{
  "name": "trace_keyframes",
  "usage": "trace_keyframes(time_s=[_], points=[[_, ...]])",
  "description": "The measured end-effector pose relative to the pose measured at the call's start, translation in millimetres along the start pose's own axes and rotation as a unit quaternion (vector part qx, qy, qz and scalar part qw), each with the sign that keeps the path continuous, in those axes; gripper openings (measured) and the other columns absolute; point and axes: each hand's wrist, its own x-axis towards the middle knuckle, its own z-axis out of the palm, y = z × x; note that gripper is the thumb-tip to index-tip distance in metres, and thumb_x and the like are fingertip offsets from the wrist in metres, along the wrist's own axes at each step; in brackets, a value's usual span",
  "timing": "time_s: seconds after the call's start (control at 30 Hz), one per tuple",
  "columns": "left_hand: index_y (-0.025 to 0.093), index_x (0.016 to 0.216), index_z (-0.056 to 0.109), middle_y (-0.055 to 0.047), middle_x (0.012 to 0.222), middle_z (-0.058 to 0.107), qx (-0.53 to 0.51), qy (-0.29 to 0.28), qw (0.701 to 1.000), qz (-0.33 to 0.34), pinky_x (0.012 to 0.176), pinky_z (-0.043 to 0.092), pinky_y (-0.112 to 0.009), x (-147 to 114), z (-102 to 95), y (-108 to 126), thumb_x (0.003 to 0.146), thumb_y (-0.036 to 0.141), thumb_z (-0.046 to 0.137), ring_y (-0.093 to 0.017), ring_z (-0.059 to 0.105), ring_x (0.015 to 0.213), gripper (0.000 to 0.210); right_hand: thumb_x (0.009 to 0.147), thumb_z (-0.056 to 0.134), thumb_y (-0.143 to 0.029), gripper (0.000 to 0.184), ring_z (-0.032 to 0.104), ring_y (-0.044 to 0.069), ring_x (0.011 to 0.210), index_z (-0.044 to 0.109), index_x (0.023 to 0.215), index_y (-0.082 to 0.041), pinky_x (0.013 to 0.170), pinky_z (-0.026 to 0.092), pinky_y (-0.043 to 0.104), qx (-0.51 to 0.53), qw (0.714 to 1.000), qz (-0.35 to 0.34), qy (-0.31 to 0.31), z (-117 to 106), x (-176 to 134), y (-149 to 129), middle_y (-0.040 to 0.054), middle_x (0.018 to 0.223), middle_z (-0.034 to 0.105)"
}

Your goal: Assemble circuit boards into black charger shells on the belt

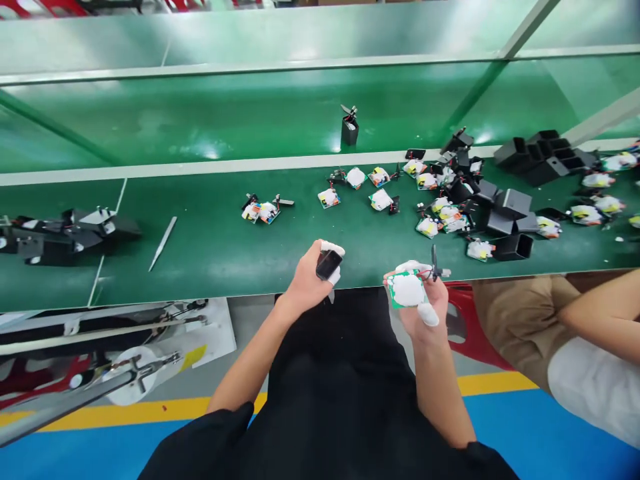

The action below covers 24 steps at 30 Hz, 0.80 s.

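My left hand (310, 277), with white finger cots on some fingertips, is closed round a small black plastic case (329, 265) above the near edge of the bench. In my right hand (425, 310), also wearing finger cots, lies a green circuit board (407, 291) with a broad white coating on its face. Wires and a dark plug-like part (437, 270) stick out from the board's right side. The two hands are apart, and the board and case do not touch. Closest beyond them on the bench are several similar coated boards (329, 198).
Black cases and boards (507, 203) crowd the right of the green bench (215, 260). One case (350, 131) stands upright at the back. A pale, thin tool (163, 243) lies left, near more black cases (75, 233). A seated person's arm (605, 307) is at right.
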Motion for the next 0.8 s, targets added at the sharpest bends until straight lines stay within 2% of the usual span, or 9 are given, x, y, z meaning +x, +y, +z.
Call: trace_keyframes(time_s=[0.07, 0.13, 0.23, 0.3, 0.43, 0.6, 0.7, 0.8], points=[[0.026, 0.134, 0.057, -0.008, 0.132, 0.066, -0.044, 0.009, 0.998, -0.033, 0.106, 0.062, -0.040, -17, 7.2, 19, 0.094, 0.010, 0.065, -0.021, 0.070, 0.117, 0.044, 0.067, 0.106, -0.056, 0.060, 0.078, 0.027, 0.097, 0.082, 0.116, -0.031, 0.086, 0.072, 0.048, -0.012, 0.999, -0.023, -0.020, 3, -3, -2, 0.0053, 0.114, 0.074], [0.029, 0.143, 0.050, -0.010, 0.141, 0.058, -0.068, -0.025, 0.996, -0.045, 0.106, 0.063, -0.041, -32, 8.7, 37, 0.095, 0.013, 0.068, -0.022, 0.067, 0.120, 0.054, 0.067, 0.105, -0.055, 0.059, 0.077, 0.028, 0.099, 0.083, 0.117, -0.033, 0.089, 0.072, 0.050, -0.027, 0.998, -0.043, -0.044, 7, -3, -6, 0.0055, 0.112, 0.074], [0.029, 0.150, 0.041, -0.013, 0.147, 0.050, -0.056, -0.091, 0.994, -0.016, 0.112, 0.063, -0.047, -45, 2.6, 55, 0.098, 0.022, 0.076, -0.026, 0.064, 0.127, 0.063, 0.066, 0.106, -0.057, 0.063, 0.078, 0.031, 0.101, 0.083, 0.120, -0.033, 0.095, 0.071, 0.054, -0.052, 0.992, -0.054, -0.103, 14, 0, -15, 0.0065, 0.106, 0.076], [0.029, 0.152, 0.039, -0.014, 0.144, 0.051, -0.040, -0.109, 0.993, 0.012, 0.112, 0.063, -0.049, -50, -1.7, 59, 0.098, 0.031, 0.082, -0.027, 0.065, 0.126, 0.069, 0.067, 0.107, -0.058, 0.065, 0.079, 0.032, 0.099, 0.083, 0.123, -0.032, 0.095, 0.070, 0.055, -0.057, 0.986, -0.065, -0.146, 19, 1, -22, 0.0072, 0.105, 0.077], [0.031, 0.153, 0.047, -0.012, 0.132, 0.058, -0.043, -0.072, 0.993, 0.084, 0.096, 0.068, -0.042, -51, -2.6, 58, 0.093, 0.043, 0.092, -0.027, 0.070, 0.116, 0.075, 0.071, 0.106, -0.060, 0.069, 0.078, 0.033, 0.100, 0.082, 0.130, -0.033, 0.090, 0.069, 0.052, -0.063, 0.974, -0.079, -0.203, 26, 1, -35, 0.0095, 0.111, 0.080], [0.032, 0.154, 0.055, -0.013, 0.133, 0.063, -0.011, -0.027, 0.986, 0.165, 0.100, 0.069, -0.047, -47, 1.9, 61, 0.091, 0.038, 0.095, -0.028, 0.072, 0.122, 0.074, 0.072, 0.107, -0.057, 0.070, 0.078, 0.034, 0.099, 0.083, 0.132, -0.031, 0.084, 0.068, 0.051, -0.101, 0.962, -0.107, -0.229, 30, -1, -40, 0.0099, 0.109, 0.082], [0.034, 0.157, 0.053, -0.012, 0.132, 0.066, 0.016, -0.025, 0.983, 0.184, 0.098, 0.070, -0.050, -43, 3.7, 62, 0.090, 0.043, 0.095, -0.030, 0.073, 0.120, 0.079, 0.070, 0.109, -0.053, 0.073, 0.078, 0.034, 0.100, 0.082, 0.134, -0.031, 0.087, 0.068, 0.053, -0.113, 0.958, -0.122, -0.234, 30, -1, -39, 0.0102, 0.111, 0.083], [0.031, 0.158, 0.053, -0.013, 0.130, 0.068, 0.030, -0.031, 0.977, 0.210, 0.097, 0.069, -0.048, -39, 5.0, 63, 0.091, 0.042, 0.095, -0.029, 0.073, 0.118, 0.080, 0.069, 0.109, -0.052, 0.074, 0.078, 0.034, 0.099, 0.082, 0.135, -0.032, 0.087, 0.068, 0.052, -0.140, 0.953, -0.133, -0.231, 28, 1, -41, 0.0095, 0.110, 0.084]])
